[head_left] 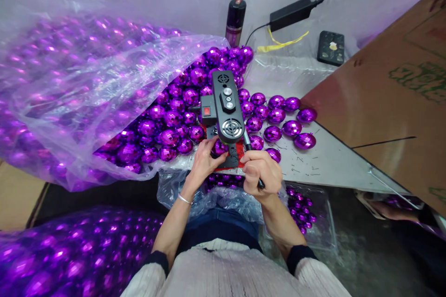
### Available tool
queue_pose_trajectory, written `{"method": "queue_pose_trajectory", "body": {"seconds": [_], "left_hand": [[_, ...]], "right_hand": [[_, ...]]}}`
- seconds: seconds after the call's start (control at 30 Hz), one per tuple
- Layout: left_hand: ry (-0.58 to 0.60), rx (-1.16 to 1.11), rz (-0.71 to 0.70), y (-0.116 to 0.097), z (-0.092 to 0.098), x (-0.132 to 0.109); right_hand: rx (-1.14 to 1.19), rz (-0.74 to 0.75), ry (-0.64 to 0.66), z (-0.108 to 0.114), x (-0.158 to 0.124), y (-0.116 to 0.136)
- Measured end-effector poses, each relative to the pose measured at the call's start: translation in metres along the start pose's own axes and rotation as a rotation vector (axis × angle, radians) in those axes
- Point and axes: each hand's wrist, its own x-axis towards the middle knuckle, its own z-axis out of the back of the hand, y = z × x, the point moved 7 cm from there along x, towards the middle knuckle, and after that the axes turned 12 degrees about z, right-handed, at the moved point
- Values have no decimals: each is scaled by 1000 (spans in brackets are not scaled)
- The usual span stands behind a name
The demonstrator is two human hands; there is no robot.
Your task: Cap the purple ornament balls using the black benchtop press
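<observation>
In the head view, the work looks to be midway through one piece; the left hand (204, 160) pinches a shiny purple faceted ball (220, 148) between thumb and fingers, low at the front of a black upright bench machine with round silver grilles (228, 106); the right hand (262, 174) is closed around the black grip of a metal lever (247, 140) at the machine's right side; whether this ball is finished cannot be told, since the machine's head partly covers it

On the white tabletop (296, 171), a large heap of purple faceted balls (170, 118) spills from a clear plastic bag (114, 74) left of and behind the machine; to the right a looser group of similar balls (291, 128) lies spread out, with small dark scraps (306, 171) near them; this may be a sorted or handled lot, but nothing visible settles which group is done and which is waiting

Judging by the heap, much remains on the table; smaller-looking purple balls also sit below the table edge in a clear plastic tub (329, 218), and a full-looking mass of purple balls (66, 255) lies at lower left, their state unclear
</observation>
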Motion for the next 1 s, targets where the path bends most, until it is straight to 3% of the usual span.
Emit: {"method": "queue_pose_trajectory", "body": {"seconds": [0.2, 0.43, 0.87, 1.0], "left_hand": [[-78, -112, 75, 14, -11, -4], [-96, -105, -10, 17, -19, -10], [-86, -112, 34, 19, -18, -9], [-87, -110, 32, 18, -17, -9]], "right_hand": [[-2, -15, 25, 1, 0, 0], [0, -20, 27, 1, -8, -1], [33, 69, -158, -16, -59, -13], [26, 58, -152, -23, -76, -19]]}}
